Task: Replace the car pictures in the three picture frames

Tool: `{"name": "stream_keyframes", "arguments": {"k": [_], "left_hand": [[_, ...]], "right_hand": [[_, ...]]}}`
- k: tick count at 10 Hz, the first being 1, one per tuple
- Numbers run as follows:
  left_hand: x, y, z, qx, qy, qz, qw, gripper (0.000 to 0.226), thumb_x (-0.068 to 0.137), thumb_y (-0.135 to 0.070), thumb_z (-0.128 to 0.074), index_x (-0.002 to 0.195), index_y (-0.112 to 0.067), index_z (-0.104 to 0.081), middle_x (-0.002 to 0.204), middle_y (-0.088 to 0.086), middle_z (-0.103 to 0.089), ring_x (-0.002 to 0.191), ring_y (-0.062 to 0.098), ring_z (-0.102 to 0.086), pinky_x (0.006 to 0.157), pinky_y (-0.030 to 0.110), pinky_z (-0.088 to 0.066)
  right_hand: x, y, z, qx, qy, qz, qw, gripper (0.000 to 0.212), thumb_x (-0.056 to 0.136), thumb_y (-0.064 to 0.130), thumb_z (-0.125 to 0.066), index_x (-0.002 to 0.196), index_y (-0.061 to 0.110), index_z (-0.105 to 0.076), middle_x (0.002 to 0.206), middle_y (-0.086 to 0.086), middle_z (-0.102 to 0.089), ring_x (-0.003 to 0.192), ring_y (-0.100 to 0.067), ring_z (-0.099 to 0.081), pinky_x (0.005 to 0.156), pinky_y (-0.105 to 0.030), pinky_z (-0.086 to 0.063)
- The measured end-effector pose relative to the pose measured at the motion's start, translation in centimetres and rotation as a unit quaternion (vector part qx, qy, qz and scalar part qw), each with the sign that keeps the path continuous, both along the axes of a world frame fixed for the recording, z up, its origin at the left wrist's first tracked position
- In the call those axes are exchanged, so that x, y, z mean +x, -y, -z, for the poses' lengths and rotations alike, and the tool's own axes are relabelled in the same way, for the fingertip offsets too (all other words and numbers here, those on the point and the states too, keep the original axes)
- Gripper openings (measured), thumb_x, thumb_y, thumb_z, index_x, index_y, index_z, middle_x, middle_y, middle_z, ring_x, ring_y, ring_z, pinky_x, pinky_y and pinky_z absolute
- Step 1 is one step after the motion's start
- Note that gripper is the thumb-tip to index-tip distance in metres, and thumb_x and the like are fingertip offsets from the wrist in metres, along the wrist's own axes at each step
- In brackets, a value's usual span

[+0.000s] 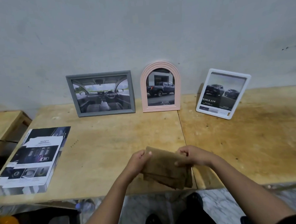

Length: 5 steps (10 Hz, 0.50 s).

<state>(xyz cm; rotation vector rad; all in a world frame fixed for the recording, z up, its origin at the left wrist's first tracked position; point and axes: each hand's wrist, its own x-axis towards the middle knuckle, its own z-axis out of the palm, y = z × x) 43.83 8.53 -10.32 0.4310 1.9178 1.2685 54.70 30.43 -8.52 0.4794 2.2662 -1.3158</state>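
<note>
While three picture frames stand in a row against the grey wall [139, 26] at the back of the wooden table [111, 139], both hands meet near the table's front edge over a small stack of brown boards [165, 171]. On the left of the row, the grey frame [101, 94] lies in landscape format and shows a car interior with steering wheel and dashboard. Just beside it on the right, the pink arched frame [160, 86] holds a dark pickup truck seen from the rear quarter. Well apart on the right, the white frame [223, 93] leans back at a tilt and shows two dark vehicles with white lettering beneath. Near the table's left edge lies a car brochure [33, 160], flat, with loose printed sheets on top of it; one bears the word "SAFETY". The left hand [139, 162] pinches the left edge of the brown boards, thumb on top and fingers curled beneath. The right hand [191, 156] clamps the right edge in the same way, its fingers bent tight. The stack is fanned slightly, its lower corners showing below the hands. Below the table edge, a pale marbled floor [222, 209] and dark footwear [194, 201] show.
</note>
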Motion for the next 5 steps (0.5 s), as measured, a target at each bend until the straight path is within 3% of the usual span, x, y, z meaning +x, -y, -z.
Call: {"name": "stream_keyframes", "arguments": {"k": [1,2,3,4,5], "left_hand": [[1.5,0.7,2.6,-0.03,0.054,-0.017,0.998,0.026,0.094,-0.033,-0.051,0.104,-0.012,-0.063,0.102,0.007,-0.067,0.093,0.021,-0.064,0.075,0.035,-0.051],[1.6,-0.3,3.1,-0.032,0.076,-0.041,0.996,0.02,0.094,-0.027,-0.052,0.106,-0.013,-0.062,0.107,0.008,-0.067,0.09,0.014,-0.064,0.07,0.022,-0.052],[0.2,-2.0,2.9,-0.022,0.087,-0.058,0.994,0.022,0.095,-0.02,-0.051,0.114,-0.01,-0.058,0.113,0.01,-0.064,0.095,0.019,-0.063,0.079,0.03,-0.053],[-1.7,-3.9,1.9,-0.038,0.065,-0.079,0.994,0.032,0.095,-0.014,-0.051,0.126,-0.006,-0.05,0.121,0.012,-0.058,0.103,0.022,-0.057,0.086,0.032,-0.049],[-3.3,-4.8,2.7,-0.109,0.0,-0.119,0.987,0.039,0.093,-0.013,-0.053,0.13,-0.004,-0.046,0.128,0.013,-0.054,0.112,0.023,-0.053,0.089,0.03,-0.045]], "right_hand": [[1.3,-0.3,2.6,-0.009,0.035,0.052,0.998,0.023,0.075,0.029,-0.076,0.091,0.014,-0.068,0.082,0.001,-0.064,0.08,-0.017,-0.06,0.062,-0.021,-0.044],[0.5,-0.6,3.5,0.04,0.015,0.118,0.992,0.029,0.08,0.024,-0.072,0.105,0.014,-0.064,0.096,0.003,-0.06,0.094,-0.016,-0.055,0.067,-0.022,-0.042],[-1.4,-1.6,3.7,0.058,-0.018,0.193,0.979,0.029,0.083,0.018,-0.069,0.11,0.013,-0.062,0.105,-0.001,-0.059,0.102,-0.019,-0.054,0.075,-0.026,-0.041],[-3.5,-2.2,3.4,0.058,-0.054,0.275,0.958,0.017,0.084,0.01,-0.064,0.1,0.016,-0.063,0.103,-0.005,-0.062,0.101,-0.024,-0.056,0.071,-0.027,-0.044],[-4.4,-2.6,3.7,0.115,-0.084,0.334,0.932,0.031,0.087,0.004,-0.054,0.116,0.012,-0.06,0.116,-0.006,-0.061,0.109,-0.024,-0.055,0.081,-0.026,-0.043]]}}
